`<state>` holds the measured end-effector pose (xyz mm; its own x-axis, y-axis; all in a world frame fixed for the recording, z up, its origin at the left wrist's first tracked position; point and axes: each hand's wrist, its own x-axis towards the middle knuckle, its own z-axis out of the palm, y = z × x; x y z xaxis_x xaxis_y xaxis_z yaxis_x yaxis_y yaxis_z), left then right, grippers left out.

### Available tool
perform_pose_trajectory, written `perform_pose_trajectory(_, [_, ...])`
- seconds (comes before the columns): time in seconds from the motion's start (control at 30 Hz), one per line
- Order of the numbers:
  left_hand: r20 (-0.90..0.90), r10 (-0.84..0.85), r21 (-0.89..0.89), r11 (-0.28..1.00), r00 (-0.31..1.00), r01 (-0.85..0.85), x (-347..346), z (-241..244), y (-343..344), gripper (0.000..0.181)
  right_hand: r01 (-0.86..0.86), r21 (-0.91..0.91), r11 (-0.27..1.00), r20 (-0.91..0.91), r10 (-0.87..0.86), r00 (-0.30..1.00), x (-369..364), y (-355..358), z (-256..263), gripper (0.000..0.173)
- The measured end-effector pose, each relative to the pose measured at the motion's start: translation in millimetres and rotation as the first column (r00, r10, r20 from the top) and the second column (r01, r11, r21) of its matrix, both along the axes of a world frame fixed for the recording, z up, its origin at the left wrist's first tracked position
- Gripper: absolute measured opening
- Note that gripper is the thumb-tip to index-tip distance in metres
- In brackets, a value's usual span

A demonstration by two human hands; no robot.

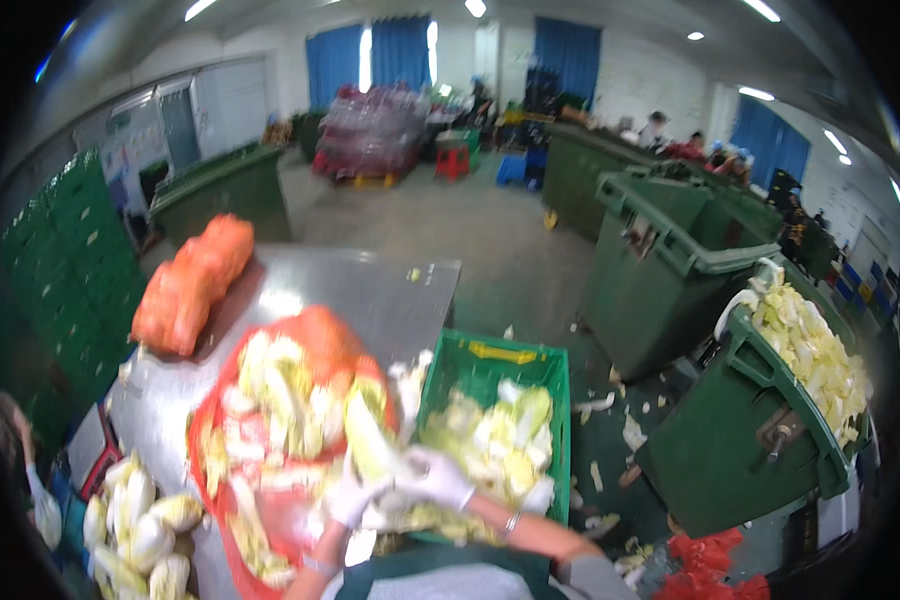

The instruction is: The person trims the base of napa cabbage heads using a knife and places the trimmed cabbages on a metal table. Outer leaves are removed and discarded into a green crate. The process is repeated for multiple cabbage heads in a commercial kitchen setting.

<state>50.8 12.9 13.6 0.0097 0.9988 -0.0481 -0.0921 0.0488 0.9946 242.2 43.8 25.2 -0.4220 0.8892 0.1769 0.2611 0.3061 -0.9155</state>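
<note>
My left hand [356, 491], in a white glove, grips the lower end of a napa cabbage [370, 431]. My right hand [436, 477], gloved the same way, closes on its base from the other side. The cabbage tilts with its yellow-green leaf tips away from me. Beneath it an orange mesh sack [330, 334] lies spread on a metal table [390, 292], with several cabbages [285, 397] and loose leaves on it. Right beside my right hand is a green plastic crate [562, 420] holding cut cabbage leaves [502, 442]. Blur hides the exact finger contact.
A full orange mesh sack [195, 285] lies on the table's far left. Trimmed cabbages [139, 525] pile up at near left. Right stand green wheeled bins [637, 292], one tilted bin [735, 427] heaped with leaves. Scraps litter the floor [596, 405]. A person's arm [26, 442] shows at left.
</note>
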Motion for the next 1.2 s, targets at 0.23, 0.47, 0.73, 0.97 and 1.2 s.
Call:
perform_pose_trajectory(0.23, [0.433, -0.219, -0.011, 0.969, 0.875, 0.248, 17, 10, 18, 0.089, -0.176, -0.385, 0.906, -0.246, 0.083, 0.966, 30, 24, 82, 0.031])
perform_pose_trajectory(0.47, [0.863, -0.252, 0.020, 0.883, 0.438, 0.468, 21, -17, 1, 0.087, -0.229, -0.378, 0.897, -0.456, 0.035, 0.889, 65, 59, 165, 0.027])
perform_pose_trajectory(0.73, [0.918, -0.189, 0.065, 0.939, 0.349, 0.338, 21, 22, -3, 0.104, 0.292, 0.035, 0.956, -0.174, -0.282, 0.944, 142, 79, 87, 0.027])
perform_pose_trajectory(0.97, [0.986, 0.059, -0.087, 0.980, 0.157, 0.180, 31, 46, 3, 0.072, 0.196, 0.533, 0.823, 0.165, -0.328, 0.930, 59, 3, 43, 0.035])
perform_pose_trajectory(1.2, [0.969, 0.175, -0.180, 0.983, 0.172, 0.018, 45, 43, 15, 0.067, 0.015, 0.772, 0.635, 0.415, -0.522, 0.745, -3, -11, 33, 0.069])
